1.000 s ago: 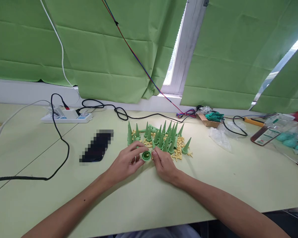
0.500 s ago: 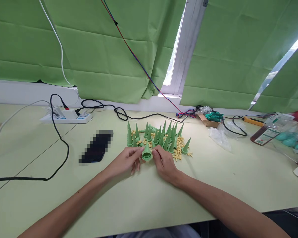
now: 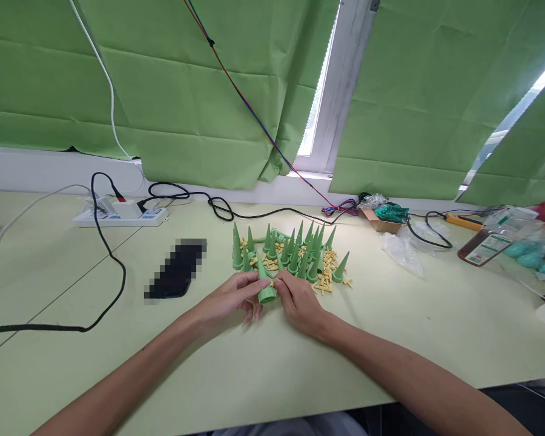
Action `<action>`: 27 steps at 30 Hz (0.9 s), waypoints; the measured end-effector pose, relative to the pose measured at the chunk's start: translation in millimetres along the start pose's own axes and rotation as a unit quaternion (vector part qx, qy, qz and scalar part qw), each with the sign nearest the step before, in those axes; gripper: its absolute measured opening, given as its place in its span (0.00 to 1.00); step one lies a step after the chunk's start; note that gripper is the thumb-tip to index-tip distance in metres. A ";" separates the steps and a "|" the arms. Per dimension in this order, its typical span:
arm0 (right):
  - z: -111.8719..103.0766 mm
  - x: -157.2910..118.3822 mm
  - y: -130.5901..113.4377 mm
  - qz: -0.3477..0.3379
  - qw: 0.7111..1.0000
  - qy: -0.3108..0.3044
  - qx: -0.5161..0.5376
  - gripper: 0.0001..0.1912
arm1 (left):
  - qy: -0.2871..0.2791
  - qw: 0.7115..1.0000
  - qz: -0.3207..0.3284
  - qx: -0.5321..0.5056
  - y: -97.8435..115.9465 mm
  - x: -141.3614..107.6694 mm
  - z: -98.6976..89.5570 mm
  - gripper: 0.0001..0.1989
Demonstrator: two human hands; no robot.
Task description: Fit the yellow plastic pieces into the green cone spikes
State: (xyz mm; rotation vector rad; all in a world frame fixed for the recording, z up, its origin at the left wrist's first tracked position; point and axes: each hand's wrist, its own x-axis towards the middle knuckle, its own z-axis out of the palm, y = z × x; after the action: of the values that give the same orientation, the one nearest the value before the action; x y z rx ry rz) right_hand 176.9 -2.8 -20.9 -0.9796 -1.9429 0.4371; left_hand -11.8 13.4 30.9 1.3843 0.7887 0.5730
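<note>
My left hand [image 3: 236,295] holds a green cone [image 3: 266,293] between thumb and fingers, its hollow base tilted toward me and its tip pointing away. At the cone's right side, my right hand [image 3: 302,303] pinches a small yellow piece [image 3: 272,283] against it. Just beyond both hands, several green cones [image 3: 318,245] stand upright on the table. Many small yellow pieces [image 3: 329,266] lie scattered among them. The fingertips of my right hand are partly hidden behind its knuckles.
A dark phone-like object [image 3: 177,269], partly pixelated, lies left of my hands. Behind it are a white power strip [image 3: 122,215] and black cables. At the right are a small cardboard box [image 3: 381,223], plastic bags [image 3: 404,251] and a bottle [image 3: 484,245].
The held cone has tipped so that its side shows more and its open base faces lower. A yellow piece now shows at its right side. Both hands have barely shifted.
</note>
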 end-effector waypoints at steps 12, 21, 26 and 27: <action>1.2 -1.5 1.4 0.022 0.998 -0.015 -0.054 0.16 | 0.067 0.963 0.117 0.233 -2.5 -2.5 3.7 0.15; 2.1 0.2 2.2 0.031 0.998 -0.021 -0.058 0.15 | 0.095 0.889 0.218 0.392 -12.8 -1.3 2.8 0.09; 0.9 1.3 0.9 0.037 0.997 -0.022 -0.059 0.15 | 0.085 0.871 0.249 0.414 -16.4 -1.0 1.1 0.08; 0.9 1.5 0.7 0.039 0.997 -0.018 -0.058 0.16 | 0.086 0.869 0.250 0.418 -16.5 -1.0 0.9 0.08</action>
State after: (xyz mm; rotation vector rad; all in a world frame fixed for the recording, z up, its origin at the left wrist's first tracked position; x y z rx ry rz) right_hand 176.1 -1.1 -21.0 -1.1318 -1.9864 0.3921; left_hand -13.3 10.1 14.7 2.4116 0.8628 0.8072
